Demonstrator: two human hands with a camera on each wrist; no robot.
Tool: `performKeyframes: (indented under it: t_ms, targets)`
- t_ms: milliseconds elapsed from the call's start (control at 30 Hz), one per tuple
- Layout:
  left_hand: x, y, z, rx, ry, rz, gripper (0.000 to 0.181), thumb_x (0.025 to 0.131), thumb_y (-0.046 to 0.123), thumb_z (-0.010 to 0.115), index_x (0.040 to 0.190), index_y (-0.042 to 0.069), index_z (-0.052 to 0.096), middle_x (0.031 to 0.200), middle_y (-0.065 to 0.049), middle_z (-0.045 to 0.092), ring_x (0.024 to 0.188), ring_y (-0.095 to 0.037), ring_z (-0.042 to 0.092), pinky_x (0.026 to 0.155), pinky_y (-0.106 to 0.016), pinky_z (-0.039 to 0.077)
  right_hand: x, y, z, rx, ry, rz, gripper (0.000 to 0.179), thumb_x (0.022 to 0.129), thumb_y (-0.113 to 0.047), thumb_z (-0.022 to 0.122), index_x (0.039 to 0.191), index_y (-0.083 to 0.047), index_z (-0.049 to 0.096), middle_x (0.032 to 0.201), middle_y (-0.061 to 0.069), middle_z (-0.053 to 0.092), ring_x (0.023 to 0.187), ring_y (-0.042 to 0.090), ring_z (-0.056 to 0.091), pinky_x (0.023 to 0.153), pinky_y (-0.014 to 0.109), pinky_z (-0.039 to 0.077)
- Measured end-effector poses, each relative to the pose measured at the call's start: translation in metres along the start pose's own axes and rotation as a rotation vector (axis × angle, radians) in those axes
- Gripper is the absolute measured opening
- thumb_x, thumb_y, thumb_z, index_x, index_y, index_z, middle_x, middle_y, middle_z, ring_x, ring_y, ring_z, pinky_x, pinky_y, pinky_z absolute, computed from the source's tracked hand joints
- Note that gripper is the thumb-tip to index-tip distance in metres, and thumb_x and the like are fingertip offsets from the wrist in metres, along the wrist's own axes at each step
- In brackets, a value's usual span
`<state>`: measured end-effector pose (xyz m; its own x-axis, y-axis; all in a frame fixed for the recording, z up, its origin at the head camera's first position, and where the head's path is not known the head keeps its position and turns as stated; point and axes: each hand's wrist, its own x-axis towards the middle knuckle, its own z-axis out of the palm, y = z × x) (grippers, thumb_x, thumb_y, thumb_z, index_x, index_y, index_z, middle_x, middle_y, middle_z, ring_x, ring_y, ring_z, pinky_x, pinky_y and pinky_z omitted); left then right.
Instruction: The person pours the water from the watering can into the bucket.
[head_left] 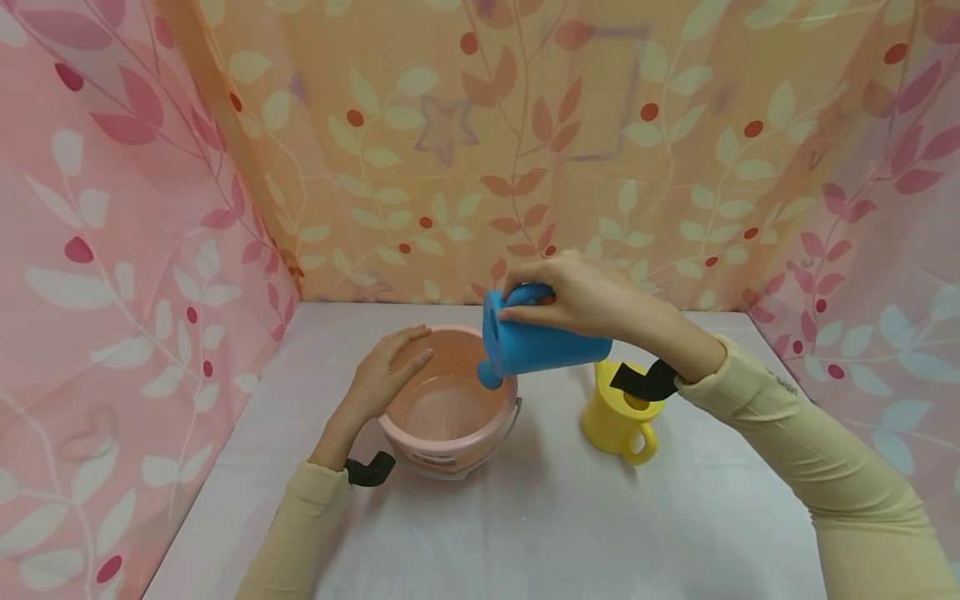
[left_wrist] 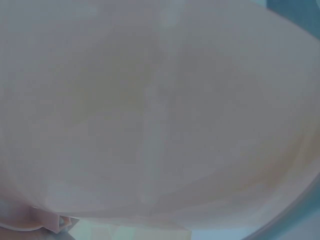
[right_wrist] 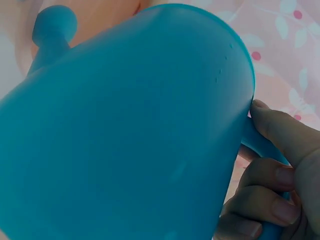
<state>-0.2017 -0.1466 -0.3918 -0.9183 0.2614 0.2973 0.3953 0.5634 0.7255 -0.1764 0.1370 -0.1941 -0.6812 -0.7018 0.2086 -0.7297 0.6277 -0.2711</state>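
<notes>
The left hand [head_left: 381,377] was held out flat, with its fingers [head_left: 405,337] kept nearly straight and turned a bit toward the right hand [head_left: 581,292]. Its thumb was set apart from them. The right hand was lifted, to the right of the left one and apart from it. Its fingers [right_wrist: 265,200] were curled in a grip, and its thumb [right_wrist: 285,130] was kept straighter. Behind the hands, the arms were covered by a left sleeve [head_left: 303,517] and a right sleeve [head_left: 810,458], both pale yellow.

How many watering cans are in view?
2: the blue watering can tilted in the right hand, spout over the bucket; the yellow watering can upright on the table.
</notes>
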Motion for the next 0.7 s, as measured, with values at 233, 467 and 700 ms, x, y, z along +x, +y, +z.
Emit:
performKeyframes:
  t_ms: [233,467,700]
  targets:
    - [-0.0009,0.0003,0.0002,0.0,-0.011,-0.008,0.049,0.091,0.052,0.048,0.134,0.028,0.049,0.143,0.004,0.042,0.135,-0.02,0.031,0.105,-0.056,0.026,0.0008,-0.0021,-0.0004,-0.048,-0.012,-0.026,0.019,0.084,-0.039,0.067,0.095,-0.024,0.066,0.079,-0.01,0.064,0.066,0.007,0.056,0.064,0.022,0.049]
    - [-0.0006,0.0003,-0.0002,0.003,-0.006,-0.004,0.049,0.091,0.052,0.049,0.134,0.028,0.049,0.143,0.007,0.042,0.135,-0.02,0.031,0.106,-0.055,0.026,0.0017,-0.0044,0.0001,-0.058,-0.023,-0.028,0.02,0.084,-0.04,0.066,0.095,-0.023,0.066,0.078,-0.01,0.063,0.065,0.006,0.055,0.062,0.022,0.048]
    - [-0.0007,0.0007,-0.0004,0.003,-0.013,-0.007,0.049,0.091,0.052,0.049,0.134,0.029,0.048,0.143,0.007,0.041,0.136,-0.02,0.031,0.105,-0.057,0.026,0.003,-0.005,-0.0008,-0.069,-0.025,-0.053,0.02,0.084,-0.039,0.066,0.094,-0.022,0.066,0.074,-0.01,0.062,0.06,0.006,0.054,0.058,0.021,0.047]
